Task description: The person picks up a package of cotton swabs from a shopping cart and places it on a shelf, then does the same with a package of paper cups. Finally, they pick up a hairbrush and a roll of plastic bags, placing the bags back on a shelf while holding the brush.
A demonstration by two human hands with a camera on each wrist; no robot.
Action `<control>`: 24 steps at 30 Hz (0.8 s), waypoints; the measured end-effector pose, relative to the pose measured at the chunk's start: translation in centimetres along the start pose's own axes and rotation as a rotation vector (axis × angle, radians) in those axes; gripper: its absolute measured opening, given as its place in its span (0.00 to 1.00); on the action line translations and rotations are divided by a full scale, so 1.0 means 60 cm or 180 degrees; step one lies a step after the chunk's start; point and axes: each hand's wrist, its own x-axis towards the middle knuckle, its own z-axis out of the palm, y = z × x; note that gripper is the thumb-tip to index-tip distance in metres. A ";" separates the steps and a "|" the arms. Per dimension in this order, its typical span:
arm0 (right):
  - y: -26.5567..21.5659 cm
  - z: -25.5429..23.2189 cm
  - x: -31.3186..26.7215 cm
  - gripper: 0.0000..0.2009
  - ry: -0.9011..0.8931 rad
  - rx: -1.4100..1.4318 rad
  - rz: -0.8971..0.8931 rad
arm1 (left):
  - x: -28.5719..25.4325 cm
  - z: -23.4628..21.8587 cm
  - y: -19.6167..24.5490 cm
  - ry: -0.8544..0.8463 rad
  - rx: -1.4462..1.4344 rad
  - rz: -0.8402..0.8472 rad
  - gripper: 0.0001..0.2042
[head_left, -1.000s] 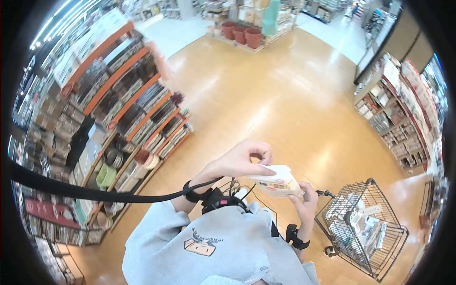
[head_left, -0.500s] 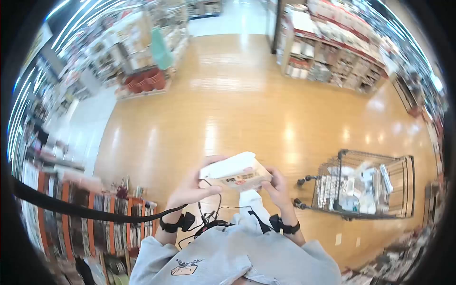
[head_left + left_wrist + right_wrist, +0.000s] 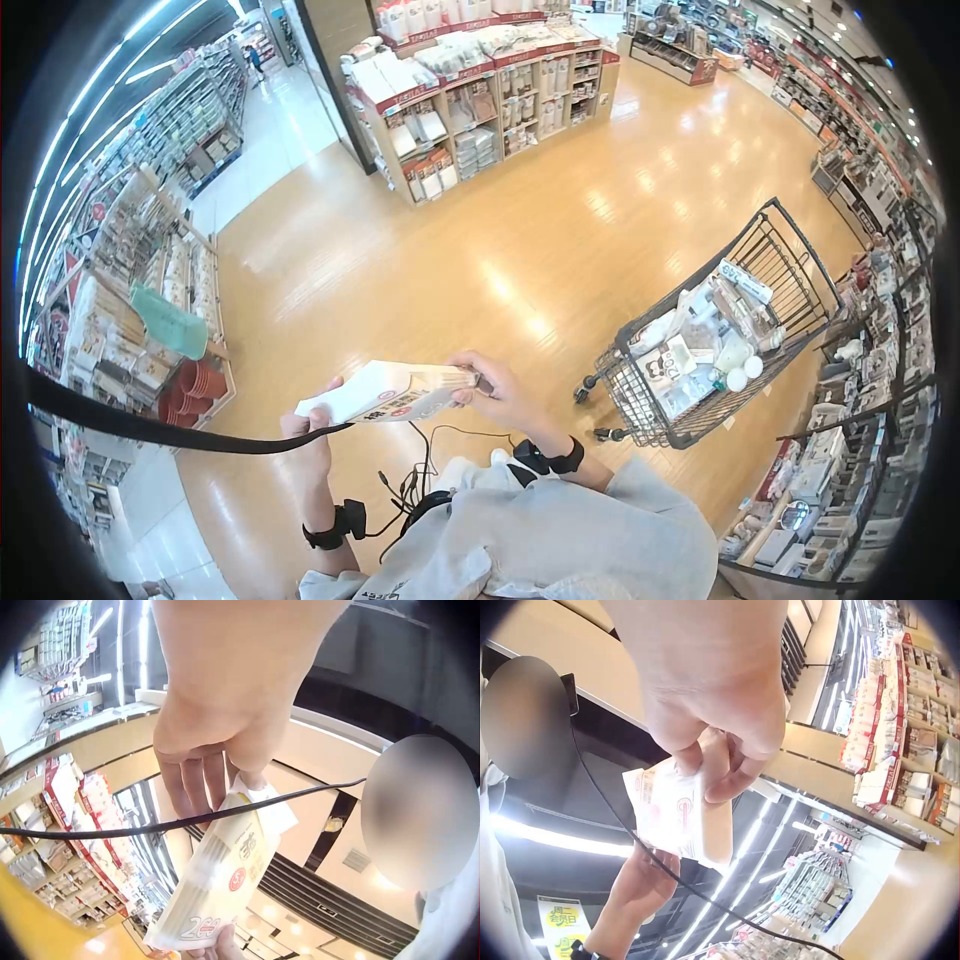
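The wooden floor (image 3: 400,270) is bordered by a stocked shelf unit (image 3: 447,128). A wire cart (image 3: 680,436), partly filled with goods, is positioned on the floor, to the right of the hands and apart from them. A pale pack (image 3: 395,392) is held tilted above the floor, between both hands. One end is gripped by the fingers of the left hand (image 3: 215,735); the opposite end is pinched by those of the right hand (image 3: 492,385).

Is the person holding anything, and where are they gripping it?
Yes: a pale packet, held at its two ends, the left hand at one and the right hand at the other.
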 end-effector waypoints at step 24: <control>0.057 -0.538 0.391 0.15 0.2894 -0.1004 0.0026 | 0.896 0.556 -0.351 -0.1968 -0.1432 -0.0084 0.04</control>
